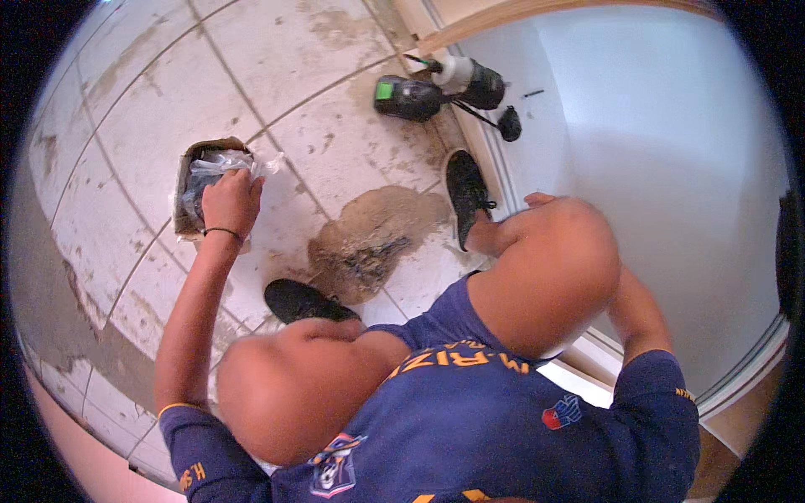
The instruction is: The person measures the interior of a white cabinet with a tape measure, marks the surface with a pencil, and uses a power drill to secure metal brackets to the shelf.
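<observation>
Over the small cardboard box point(189, 189), the left hand point(228, 201) closes its fingers on crumpled clear plastic point(220, 163) just ahead of the knuckles. Right hand point(538, 199) is mostly hidden behind the knee; its grip cannot be told.

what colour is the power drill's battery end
Bright green on the black power drill, seen in the head view.

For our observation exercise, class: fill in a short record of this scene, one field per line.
Posture: crouching, knees bent
Left hand: reaching into a small cardboard box with crumpled clear plastic
Right hand: hidden behind the right knee
Floor: dirty pale tiles with a brown patch
Nearby: dark power tool with a green part
Footwear: black shoes
</observation>
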Demonstrator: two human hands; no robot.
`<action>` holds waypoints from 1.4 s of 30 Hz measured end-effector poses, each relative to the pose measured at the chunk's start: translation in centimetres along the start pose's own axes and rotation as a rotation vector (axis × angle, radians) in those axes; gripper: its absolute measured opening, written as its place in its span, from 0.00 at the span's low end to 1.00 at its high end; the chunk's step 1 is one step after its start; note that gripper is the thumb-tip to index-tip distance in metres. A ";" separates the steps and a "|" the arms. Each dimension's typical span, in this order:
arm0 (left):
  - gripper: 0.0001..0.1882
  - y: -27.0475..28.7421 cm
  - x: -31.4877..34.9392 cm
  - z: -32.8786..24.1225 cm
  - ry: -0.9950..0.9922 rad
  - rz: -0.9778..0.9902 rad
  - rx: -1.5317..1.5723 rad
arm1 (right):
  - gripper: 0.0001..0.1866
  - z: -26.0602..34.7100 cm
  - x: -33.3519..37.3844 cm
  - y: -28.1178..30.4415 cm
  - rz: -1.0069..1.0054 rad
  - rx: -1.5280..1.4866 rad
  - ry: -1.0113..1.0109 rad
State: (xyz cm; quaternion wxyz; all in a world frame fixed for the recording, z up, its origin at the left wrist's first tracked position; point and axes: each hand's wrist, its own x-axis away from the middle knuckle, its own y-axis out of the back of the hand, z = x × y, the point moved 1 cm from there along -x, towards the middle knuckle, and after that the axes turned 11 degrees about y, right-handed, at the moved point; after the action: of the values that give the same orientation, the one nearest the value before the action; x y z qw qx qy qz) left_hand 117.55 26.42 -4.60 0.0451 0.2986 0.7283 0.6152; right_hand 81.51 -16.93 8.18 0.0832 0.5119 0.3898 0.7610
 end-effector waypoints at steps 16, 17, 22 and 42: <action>0.16 -1.8 -6.1 -11.7 0.103 0.179 0.257 | 0.38 -16.7 -20.0 7.6 -0.186 0.168 0.087; 0.16 -1.6 -5.8 -11.6 0.134 0.168 0.299 | 0.40 -16.2 -20.4 8.4 -0.191 0.090 0.003; 0.10 -1.8 -3.7 -10.3 0.191 -0.175 0.547 | 0.39 -7.6 -21.1 10.8 -0.035 -0.017 0.057; 0.09 -2.4 -3.7 -11.7 0.583 -0.215 -0.032 | 0.30 28.1 -5.2 7.0 1.207 0.375 1.336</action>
State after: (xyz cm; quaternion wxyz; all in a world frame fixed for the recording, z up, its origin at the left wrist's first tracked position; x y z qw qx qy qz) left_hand 114.55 14.30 -5.12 -0.0959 0.0301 0.7281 0.6781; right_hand 109.57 -10.18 14.05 -0.6552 0.0875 0.1405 0.7371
